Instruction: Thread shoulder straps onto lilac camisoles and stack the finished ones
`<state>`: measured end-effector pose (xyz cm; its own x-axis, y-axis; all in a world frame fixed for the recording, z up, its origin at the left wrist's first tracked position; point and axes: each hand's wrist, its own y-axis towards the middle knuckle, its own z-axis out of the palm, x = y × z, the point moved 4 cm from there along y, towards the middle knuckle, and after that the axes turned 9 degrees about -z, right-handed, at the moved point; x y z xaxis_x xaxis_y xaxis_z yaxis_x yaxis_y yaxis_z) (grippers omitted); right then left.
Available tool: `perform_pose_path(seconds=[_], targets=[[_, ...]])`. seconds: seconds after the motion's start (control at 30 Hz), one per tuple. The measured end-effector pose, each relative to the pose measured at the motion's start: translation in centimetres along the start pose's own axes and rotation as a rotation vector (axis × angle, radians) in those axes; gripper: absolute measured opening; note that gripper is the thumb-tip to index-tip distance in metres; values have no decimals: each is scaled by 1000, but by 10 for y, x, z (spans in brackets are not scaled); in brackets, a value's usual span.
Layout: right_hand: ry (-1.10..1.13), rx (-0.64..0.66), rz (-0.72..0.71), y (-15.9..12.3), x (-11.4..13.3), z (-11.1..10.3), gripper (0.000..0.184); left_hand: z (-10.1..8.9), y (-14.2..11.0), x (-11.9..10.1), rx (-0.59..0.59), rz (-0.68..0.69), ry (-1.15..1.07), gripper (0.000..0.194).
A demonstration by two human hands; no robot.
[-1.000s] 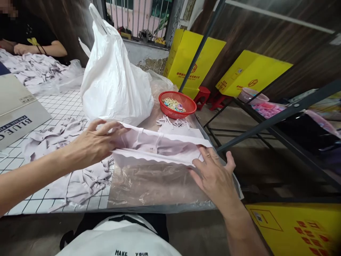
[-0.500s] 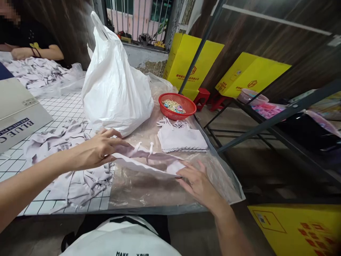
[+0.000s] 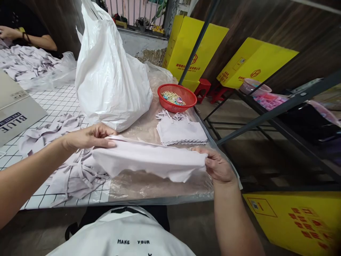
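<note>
A pale lilac fabric piece (image 3: 151,156) is stretched between my two hands above the plastic-covered table edge. My left hand (image 3: 93,137) pinches its upper left corner between thumb and fingers. At the other end, my right hand (image 3: 217,163) has its fingers closed on the right corner. The lower edge hangs loose and wavy. Beyond it, a neat stack of similar lilac pieces with straps (image 3: 181,131) lies flat. To the left, under and beside my left forearm, spreads a loose heap of lilac pieces (image 3: 80,174).
A big white plastic bag (image 3: 112,78) stands behind my left hand. A red basket (image 3: 176,106) holds small coloured items. A cardboard box (image 3: 18,110) sits at left, near a co-worker's hand (image 3: 10,32). Metal rack bars (image 3: 266,115) and yellow boxes (image 3: 197,49) stand at right.
The fabric was slack and gaping, with small ties showing; now it is pulled taut with its flat face toward me. My right hand has moved right and closed on the corner.
</note>
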<state>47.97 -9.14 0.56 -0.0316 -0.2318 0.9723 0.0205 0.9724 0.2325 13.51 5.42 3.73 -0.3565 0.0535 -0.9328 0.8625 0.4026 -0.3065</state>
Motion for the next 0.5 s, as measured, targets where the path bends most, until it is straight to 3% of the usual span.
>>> perform_pose_path(seconds=[0.13, 0.23, 0.3, 0.4, 0.43, 0.5], targets=[[94, -52, -216, 0, 16, -3, 44, -6, 7, -5, -25, -20, 492, 36], [94, -111, -243, -1, 19, -11, 42, -7, 9, -10, -69, 55, 533, 34], [-133, 9, -175, 4, 14, -11, 37, -6, 12, -7, -53, 113, 559, 36], [-692, 342, -89, 19, -3, -3, 27, -7, 22, 7, -82, 140, 846, 35], [-860, 399, -109, 26, -7, 0, 25, -10, 26, 11, -142, 141, 970, 32], [-1130, 366, -221, 38, -8, 1, 25, -18, 31, 13, -325, 141, 1183, 23]])
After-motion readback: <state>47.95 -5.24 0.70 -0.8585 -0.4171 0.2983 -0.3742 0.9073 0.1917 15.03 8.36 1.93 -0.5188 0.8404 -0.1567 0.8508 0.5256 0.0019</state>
